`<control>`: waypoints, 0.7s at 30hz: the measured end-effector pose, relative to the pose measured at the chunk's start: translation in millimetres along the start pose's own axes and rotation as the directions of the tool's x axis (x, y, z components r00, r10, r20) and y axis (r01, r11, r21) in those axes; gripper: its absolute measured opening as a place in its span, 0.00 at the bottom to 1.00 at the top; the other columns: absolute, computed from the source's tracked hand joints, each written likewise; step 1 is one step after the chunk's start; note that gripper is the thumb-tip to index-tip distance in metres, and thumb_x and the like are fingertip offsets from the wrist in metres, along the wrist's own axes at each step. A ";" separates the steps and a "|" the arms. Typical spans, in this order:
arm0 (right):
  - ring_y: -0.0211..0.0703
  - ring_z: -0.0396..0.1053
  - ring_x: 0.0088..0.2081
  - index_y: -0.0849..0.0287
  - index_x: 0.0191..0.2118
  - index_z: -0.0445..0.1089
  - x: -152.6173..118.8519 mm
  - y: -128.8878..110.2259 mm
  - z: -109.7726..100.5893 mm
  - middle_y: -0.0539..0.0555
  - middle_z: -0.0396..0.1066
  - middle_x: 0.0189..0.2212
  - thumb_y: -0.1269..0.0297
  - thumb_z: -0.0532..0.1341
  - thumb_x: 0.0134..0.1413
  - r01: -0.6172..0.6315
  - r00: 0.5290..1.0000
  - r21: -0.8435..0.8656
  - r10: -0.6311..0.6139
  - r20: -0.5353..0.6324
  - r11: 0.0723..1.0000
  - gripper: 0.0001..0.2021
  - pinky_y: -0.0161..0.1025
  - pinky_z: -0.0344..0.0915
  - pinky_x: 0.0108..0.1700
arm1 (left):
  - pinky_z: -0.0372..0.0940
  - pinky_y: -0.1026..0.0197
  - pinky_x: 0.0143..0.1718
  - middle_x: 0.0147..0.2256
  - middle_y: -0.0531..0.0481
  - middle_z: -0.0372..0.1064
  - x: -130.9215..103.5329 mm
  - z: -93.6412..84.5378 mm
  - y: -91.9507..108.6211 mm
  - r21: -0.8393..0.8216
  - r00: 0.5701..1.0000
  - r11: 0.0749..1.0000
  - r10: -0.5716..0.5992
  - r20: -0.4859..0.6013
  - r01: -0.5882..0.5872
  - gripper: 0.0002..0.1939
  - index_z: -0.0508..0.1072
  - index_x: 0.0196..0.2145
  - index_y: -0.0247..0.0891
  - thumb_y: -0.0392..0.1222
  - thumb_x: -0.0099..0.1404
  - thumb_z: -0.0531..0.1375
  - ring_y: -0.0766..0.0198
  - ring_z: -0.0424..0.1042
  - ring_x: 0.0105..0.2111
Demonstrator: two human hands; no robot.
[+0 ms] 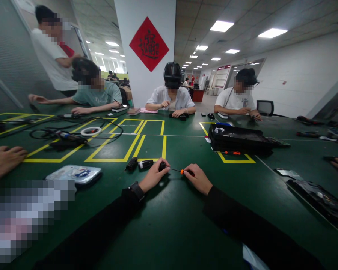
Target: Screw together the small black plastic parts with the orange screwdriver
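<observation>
Over the dark green table (169,232), my left hand (154,175) pinches a small dark rounded part (162,165) whose kind I cannot make out. My right hand (197,178) grips a screwdriver (182,171) with an orange collar; most of its handle is hidden by the fingers. The thin shaft points left, and its tip meets or nearly meets the dark part. Just left of my left hand lie a black cylindrical piece with a white band (145,164) and another short black piece (132,164).
Ahead on the right are stacked black trays (239,137) and an orange-handled tool (233,153). Cables (59,137) and a white ring (91,131) lie left, near a pale case (74,173). A co-worker's hand (7,159) rests at left; an opened device (318,197) lies right.
</observation>
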State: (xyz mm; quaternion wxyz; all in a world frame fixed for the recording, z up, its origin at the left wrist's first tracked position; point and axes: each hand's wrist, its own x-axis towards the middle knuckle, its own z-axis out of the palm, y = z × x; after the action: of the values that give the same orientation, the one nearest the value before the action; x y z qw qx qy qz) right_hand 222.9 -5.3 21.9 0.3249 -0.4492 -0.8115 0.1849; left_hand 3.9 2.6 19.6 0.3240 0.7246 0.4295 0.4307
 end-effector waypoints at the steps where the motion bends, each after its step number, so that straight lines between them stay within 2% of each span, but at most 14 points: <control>1: 0.41 0.61 0.37 0.60 0.33 0.68 -0.3 -0.2 -0.1 0.53 0.67 0.31 0.65 0.54 0.56 0.003 1.000 0.008 -0.003 -0.003 1.000 0.07 0.39 0.58 0.41 | 0.59 0.60 0.42 0.35 0.51 0.65 0.0 -0.1 0.0 -0.004 1.000 1.000 -0.006 -0.001 0.006 0.08 0.65 0.36 0.38 0.43 0.59 0.55 0.64 0.65 0.37; 5: 0.41 0.62 0.37 0.59 0.36 0.67 -1.8 0.0 0.3 0.53 0.66 0.33 0.66 0.57 0.53 -0.011 1.000 0.054 0.012 -0.014 0.998 0.05 0.39 0.59 0.41 | 0.61 0.62 0.36 0.34 0.52 0.65 0.1 -0.4 0.6 -0.014 0.998 0.998 -0.058 0.005 0.059 0.09 0.65 0.37 0.38 0.45 0.60 0.53 0.65 0.64 0.33; 10: 0.40 0.62 0.36 0.58 0.37 0.66 -2.9 1.6 1.6 0.52 0.66 0.34 0.67 0.56 0.53 -0.034 0.999 0.070 0.036 -0.016 0.997 0.06 0.39 0.59 0.40 | 0.60 0.60 0.40 0.35 0.51 0.65 0.2 0.0 1.6 0.002 1.000 1.000 -0.020 -0.007 0.020 0.09 0.65 0.36 0.38 0.44 0.60 0.54 0.63 0.64 0.36; 21: 0.39 0.63 0.37 0.59 0.39 0.64 -2.2 4.5 2.9 0.53 0.66 0.35 0.74 0.53 0.50 -0.033 0.999 0.091 0.033 -0.007 0.995 0.10 0.39 0.59 0.42 | 0.59 0.60 0.42 0.35 0.51 0.65 0.1 0.0 2.8 0.012 1.000 1.000 0.012 0.010 -0.013 0.07 0.65 0.36 0.38 0.43 0.60 0.54 0.64 0.65 0.37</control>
State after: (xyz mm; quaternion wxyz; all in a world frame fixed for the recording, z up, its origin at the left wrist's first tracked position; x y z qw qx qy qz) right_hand 224.5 -4.8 16.2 0.3454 -0.4482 -0.7933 0.2248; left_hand 4.8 1.5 22.0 0.3192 0.7313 0.4259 0.4267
